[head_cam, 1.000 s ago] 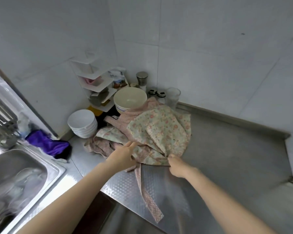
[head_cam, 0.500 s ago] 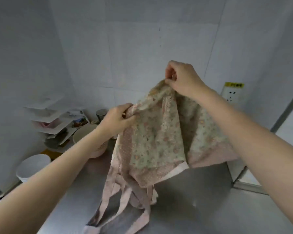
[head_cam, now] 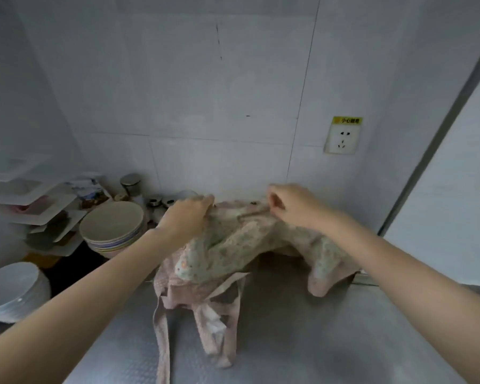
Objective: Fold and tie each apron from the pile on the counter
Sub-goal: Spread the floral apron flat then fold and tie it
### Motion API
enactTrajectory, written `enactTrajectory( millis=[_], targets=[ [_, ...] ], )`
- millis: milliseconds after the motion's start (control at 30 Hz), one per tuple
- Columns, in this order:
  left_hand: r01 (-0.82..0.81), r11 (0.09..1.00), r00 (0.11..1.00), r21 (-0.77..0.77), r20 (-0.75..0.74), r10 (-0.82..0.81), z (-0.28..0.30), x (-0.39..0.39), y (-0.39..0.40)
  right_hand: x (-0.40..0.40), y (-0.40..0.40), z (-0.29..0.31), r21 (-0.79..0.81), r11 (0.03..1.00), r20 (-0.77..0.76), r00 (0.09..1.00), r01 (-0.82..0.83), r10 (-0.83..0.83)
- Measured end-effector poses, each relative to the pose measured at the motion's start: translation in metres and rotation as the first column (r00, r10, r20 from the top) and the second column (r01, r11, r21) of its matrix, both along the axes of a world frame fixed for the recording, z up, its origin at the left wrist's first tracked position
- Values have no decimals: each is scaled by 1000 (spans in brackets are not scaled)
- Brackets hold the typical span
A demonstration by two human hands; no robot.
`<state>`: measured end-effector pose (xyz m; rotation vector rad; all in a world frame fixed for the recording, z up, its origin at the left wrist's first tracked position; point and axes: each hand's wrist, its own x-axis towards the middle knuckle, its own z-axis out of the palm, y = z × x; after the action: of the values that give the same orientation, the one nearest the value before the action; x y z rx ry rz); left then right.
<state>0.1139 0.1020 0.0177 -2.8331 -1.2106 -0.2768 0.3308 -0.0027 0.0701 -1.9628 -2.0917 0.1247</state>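
The left hand [head_cam: 187, 217] curled its fingers over one upper corner of the floral-print, pale green and pink cotton apron [head_cam: 241, 245], and the right hand [head_cam: 291, 207] pinched the opposite upper corner, fingers bunched on the hem — a two-corner hold that, by my judgement, served to spread the cloth wide so it could be laid flat for the first fold. The two hands stood well apart, near the white tiled wall [head_cam: 205, 92], with the top edge stretched between them. So the apron's long axis ran left to right along that edge, while its body sagged toward the viewer and rested on the textured stainless-steel counter [head_cam: 316, 342]. Its pink fabric ties [head_cam: 161, 345] trailed forward over the counter, loose and partly tangled — they pointed at the person. Just beside the left hand stood a stack of pale round bowls [head_cam: 112, 228].
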Motion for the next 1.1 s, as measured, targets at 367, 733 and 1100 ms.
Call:
enactTrajectory(
  millis=[367,733,1100],
  targets=[
    [-17,772,909,-636,-331,-252,-131,-37,-39,7,-9,-173,-669,740,99,995,67,0],
    [-212,791,885,-575,-456,-95,-162,-62,-45,-97,-8,-226,-511,826,46,968,237,-248],
    [-79,738,731,-670,464,500,-86,-75,-23,-110,54,-18,-11,989,-899,431,148,-75]
  ],
)
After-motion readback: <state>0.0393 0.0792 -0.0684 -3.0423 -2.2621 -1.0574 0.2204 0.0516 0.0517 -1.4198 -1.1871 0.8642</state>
